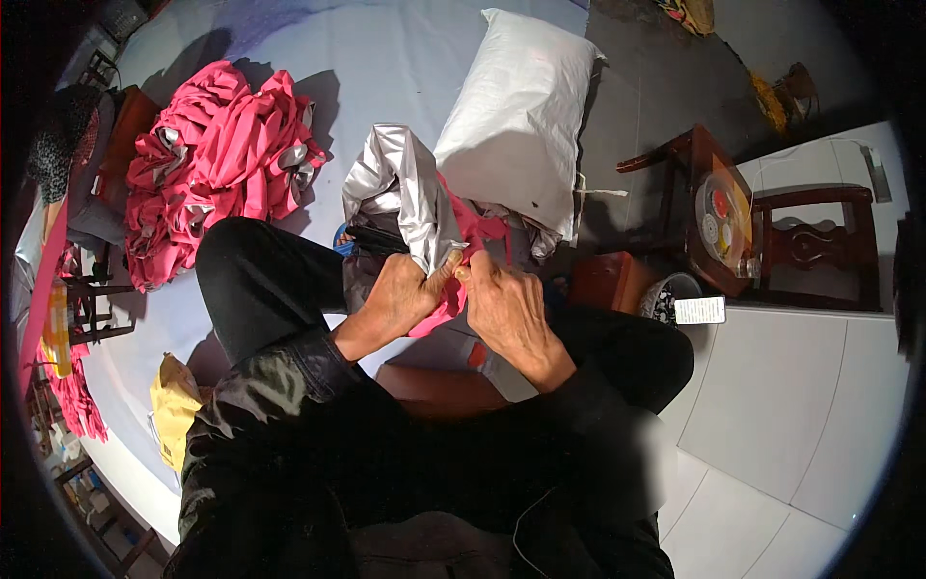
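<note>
Silver-lined pink fabric (410, 183): centre, silver folds standing up on the far side.
Left hand (397, 295): angled in from the near left, fingers curled, pinching the fabric.
Right hand (511, 311): slanting in from the near right, back upward, closed on the fabric beside the left.
Pink fabric heap (231, 150): far left.
White sack (526, 106): far right.

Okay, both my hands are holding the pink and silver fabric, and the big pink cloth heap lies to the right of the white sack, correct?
Not quite: the head view shows the big pink cloth heap lying to the left of the white sack. The left hand and right hand are indeed holding the pink and silver fabric.
</note>
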Demonstrator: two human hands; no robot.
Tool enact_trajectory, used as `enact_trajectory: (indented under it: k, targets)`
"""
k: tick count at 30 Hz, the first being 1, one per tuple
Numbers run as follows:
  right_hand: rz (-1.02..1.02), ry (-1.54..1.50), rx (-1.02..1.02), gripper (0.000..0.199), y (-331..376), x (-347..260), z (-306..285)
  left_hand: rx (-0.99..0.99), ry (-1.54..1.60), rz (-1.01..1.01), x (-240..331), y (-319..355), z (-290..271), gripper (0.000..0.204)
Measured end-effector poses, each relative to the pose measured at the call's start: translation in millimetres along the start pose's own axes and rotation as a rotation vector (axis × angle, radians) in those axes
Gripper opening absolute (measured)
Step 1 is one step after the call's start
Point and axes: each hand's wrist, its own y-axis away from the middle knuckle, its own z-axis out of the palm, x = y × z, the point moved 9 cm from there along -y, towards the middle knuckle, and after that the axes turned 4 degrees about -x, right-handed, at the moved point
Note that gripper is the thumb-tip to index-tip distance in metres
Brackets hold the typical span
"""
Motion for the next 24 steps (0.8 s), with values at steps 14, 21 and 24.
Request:
enact_trajectory:
  k: [14, 21, 24]
  targets:
    - [0.224, -0.370, -0.054, 0.028, 7.4, 36.2, 38.7, 0.013, -0.353, 0.293, -2.7, 4.8, 12.5, 0.029]
    - [0.116, -0.226, -0.223, 0.025, -1.8, 22.9, 12.0, 0.084, -0.460, 0.397, 5.9, 6.2, 8.3, 0.035]
    - [0.049, -0.202, -0.234, 0.025, -2.7, 19.1, 5.8, 0.071, -0.579, 0.425, 9.7, 8.7, 11.9, 0.037]
